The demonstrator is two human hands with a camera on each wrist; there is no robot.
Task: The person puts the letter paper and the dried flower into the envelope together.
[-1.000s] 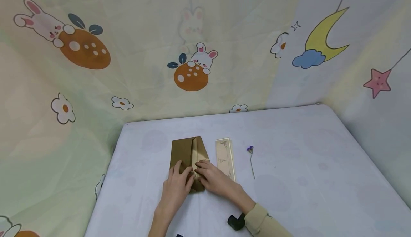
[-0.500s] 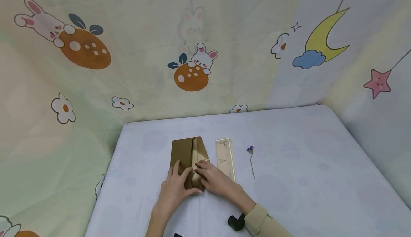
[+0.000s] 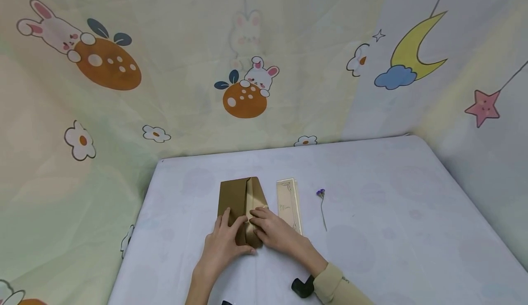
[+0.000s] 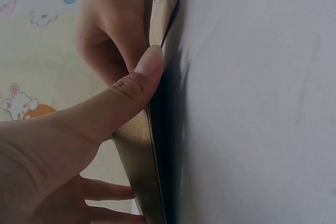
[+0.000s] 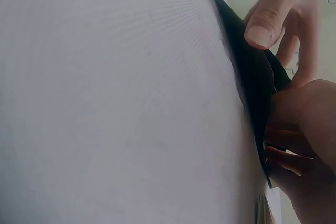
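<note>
A brown paper envelope [image 3: 233, 194] lies on the table in the head view, with its pale-lined opening and flap facing right. My left hand [image 3: 221, 243] rests on its near left part, fingers spread. In the left wrist view the left thumb [image 4: 150, 61] reaches across the envelope's near edge. My right hand [image 3: 274, 229] grips the flap side near the opening with bent fingers, partly covering it. The right wrist view shows both hands at the envelope's dark near edge [image 5: 247, 66].
Right of the envelope lies a cream printed card [image 3: 286, 199], partly behind the right hand. Farther right is a small dried purple flower [image 3: 321, 197] on a thin stem. A black object [image 3: 303, 287] sits by the right sleeve. Printed cloth [image 3: 185, 89] surrounds the back and sides.
My left thumb has moved away from the envelope's opening, out toward its near edge, so the left hand is more spread. The right hand stays in place on the flap side.
</note>
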